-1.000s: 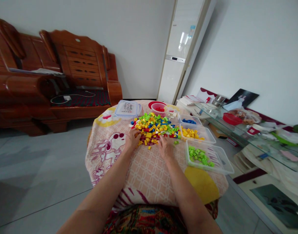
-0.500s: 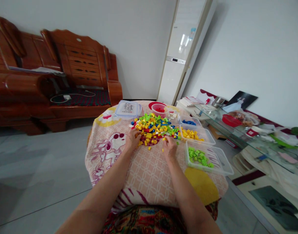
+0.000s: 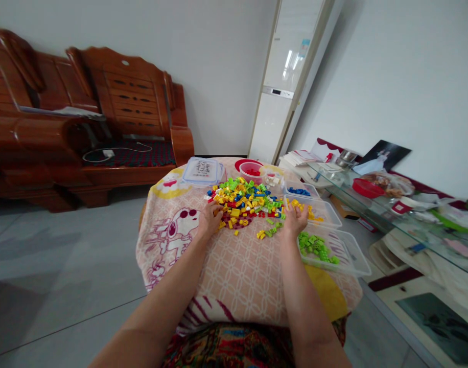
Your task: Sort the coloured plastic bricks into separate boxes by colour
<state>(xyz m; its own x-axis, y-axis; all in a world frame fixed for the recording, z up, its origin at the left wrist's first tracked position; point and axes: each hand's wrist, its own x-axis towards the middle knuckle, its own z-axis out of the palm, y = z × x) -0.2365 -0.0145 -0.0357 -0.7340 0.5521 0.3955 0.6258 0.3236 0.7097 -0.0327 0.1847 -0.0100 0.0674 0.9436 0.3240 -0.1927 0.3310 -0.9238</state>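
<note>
A heap of mixed small bricks [image 3: 243, 197] lies on the cloth-covered round table [image 3: 237, 271]. At the heap's left edge, my left hand [image 3: 210, 219] has its fingers curled against yellow bricks; what they hold is too small to name. My right hand [image 3: 294, 221] is at the near left edge of the box of yellow bricks [image 3: 328, 213], fingers bent, their contents unclear. Nearer me is a clear box of green bricks [image 3: 352, 255]; beyond stands a box of blue bricks [image 3: 312, 192]. Loose green bricks [image 3: 273, 231] and yellow bricks [image 3: 260, 234] lie between my hands.
At the table's back are a lidded box [image 3: 203, 171], a round tub of red bricks [image 3: 250, 171] and white bricks [image 3: 273, 181]. A glass-topped stand [image 3: 379, 217] with a red bowl [image 3: 367, 188] is on the right, a wooden bench [image 3: 130, 97] at the left.
My right hand has moved right from the heap's near edge to the yellow box, uncovering green and yellow bricks. My left hand stays at the heap. The view has shifted slightly.
</note>
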